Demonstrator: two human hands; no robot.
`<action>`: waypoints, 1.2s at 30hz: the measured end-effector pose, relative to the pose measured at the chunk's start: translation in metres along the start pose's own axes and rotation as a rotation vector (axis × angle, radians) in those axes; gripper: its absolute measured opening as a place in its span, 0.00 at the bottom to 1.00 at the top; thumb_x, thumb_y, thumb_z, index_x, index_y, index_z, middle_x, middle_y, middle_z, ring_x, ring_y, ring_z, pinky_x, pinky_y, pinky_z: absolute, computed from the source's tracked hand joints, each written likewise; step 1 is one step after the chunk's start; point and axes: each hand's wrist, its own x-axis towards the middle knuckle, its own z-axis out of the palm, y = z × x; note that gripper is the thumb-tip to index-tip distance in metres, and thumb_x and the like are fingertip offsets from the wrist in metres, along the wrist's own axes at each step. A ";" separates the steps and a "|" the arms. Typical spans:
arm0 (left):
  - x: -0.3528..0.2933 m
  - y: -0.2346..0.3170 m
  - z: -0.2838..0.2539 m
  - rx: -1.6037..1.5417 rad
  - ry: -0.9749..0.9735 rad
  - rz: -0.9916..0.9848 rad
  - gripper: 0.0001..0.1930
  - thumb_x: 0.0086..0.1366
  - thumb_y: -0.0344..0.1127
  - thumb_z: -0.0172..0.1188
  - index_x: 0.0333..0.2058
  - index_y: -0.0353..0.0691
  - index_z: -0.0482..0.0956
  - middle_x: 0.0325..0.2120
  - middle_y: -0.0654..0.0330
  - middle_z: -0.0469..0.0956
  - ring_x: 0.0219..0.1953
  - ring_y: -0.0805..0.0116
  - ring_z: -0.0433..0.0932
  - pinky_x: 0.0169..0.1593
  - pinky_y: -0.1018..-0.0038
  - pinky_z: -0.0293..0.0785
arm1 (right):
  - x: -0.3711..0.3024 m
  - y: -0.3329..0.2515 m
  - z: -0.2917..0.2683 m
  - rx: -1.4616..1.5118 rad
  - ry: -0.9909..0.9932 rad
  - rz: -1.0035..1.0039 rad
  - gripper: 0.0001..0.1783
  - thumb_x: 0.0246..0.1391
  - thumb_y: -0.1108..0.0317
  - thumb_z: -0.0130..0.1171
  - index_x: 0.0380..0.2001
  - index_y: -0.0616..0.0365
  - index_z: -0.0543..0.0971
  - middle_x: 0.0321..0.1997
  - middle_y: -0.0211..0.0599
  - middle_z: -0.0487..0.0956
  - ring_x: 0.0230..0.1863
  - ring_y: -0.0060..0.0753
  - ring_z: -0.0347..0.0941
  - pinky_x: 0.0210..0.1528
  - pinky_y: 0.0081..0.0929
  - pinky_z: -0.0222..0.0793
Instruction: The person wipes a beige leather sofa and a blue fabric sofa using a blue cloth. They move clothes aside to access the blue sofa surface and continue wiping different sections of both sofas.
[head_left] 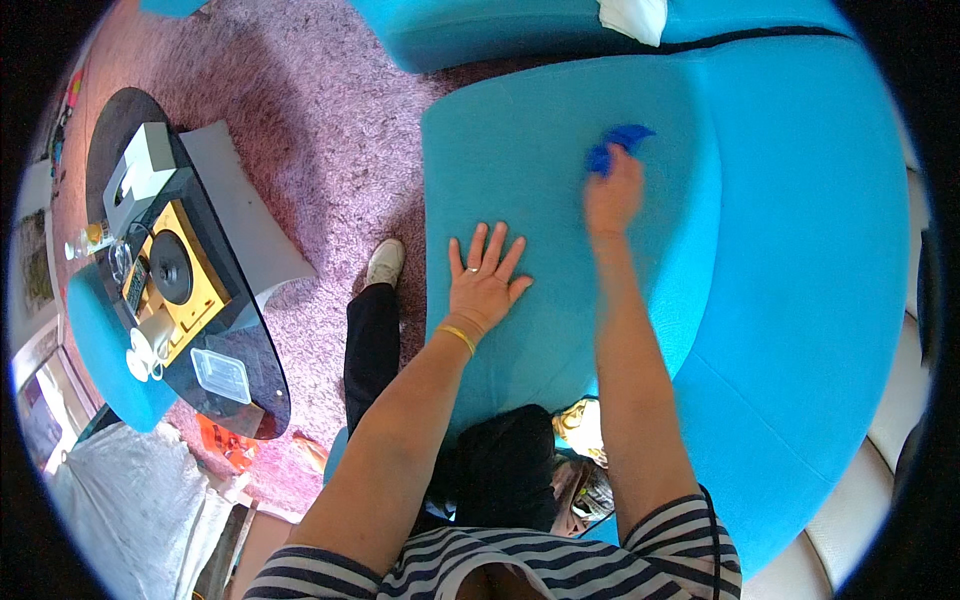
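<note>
My left hand (482, 289) lies flat on the turquoise sofa seat (520, 200), fingers spread, holding nothing. A ring and a yellow wrist band show on it. Farther off and to the right, my right hand (614, 195) is closed around a bunched dark blue cloth (622, 146), which rests against the seat near the curved backrest (790, 290). The right hand is slightly blurred, and part of the cloth is hidden inside its grip.
On the left a dark oval table (262, 350) holds a yellow turntable (190, 280), a clear plastic container (221, 375) and a white box (140, 180). Pink carpet (310, 120) covers the floor. A white cloth (636, 18) lies on the far sofa section. Several packages (582, 430) sit beside my knee.
</note>
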 end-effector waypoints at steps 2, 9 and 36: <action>0.001 0.001 0.000 0.024 0.002 0.013 0.36 0.62 0.62 0.56 0.67 0.59 0.63 0.72 0.60 0.49 0.73 0.53 0.45 0.69 0.37 0.38 | -0.021 -0.059 0.001 0.116 -0.121 -0.196 0.29 0.39 0.74 0.63 0.51 0.51 0.77 0.48 0.43 0.76 0.52 0.50 0.71 0.53 0.45 0.71; 0.002 0.002 -0.009 -0.006 -0.220 -0.050 0.36 0.63 0.63 0.54 0.66 0.60 0.63 0.72 0.61 0.50 0.73 0.52 0.45 0.69 0.36 0.39 | -0.039 -0.071 -0.011 0.223 -0.441 -0.606 0.21 0.50 0.74 0.56 0.48 0.47 0.80 0.50 0.39 0.76 0.55 0.47 0.70 0.52 0.43 0.72; 0.075 -0.046 -0.062 -0.660 0.417 -0.407 0.33 0.64 0.43 0.62 0.64 0.37 0.63 0.66 0.39 0.55 0.67 0.37 0.54 0.69 0.51 0.53 | 0.015 -0.111 -0.001 0.497 -0.463 -0.146 0.26 0.59 0.55 0.60 0.58 0.54 0.75 0.59 0.49 0.76 0.58 0.54 0.72 0.60 0.42 0.67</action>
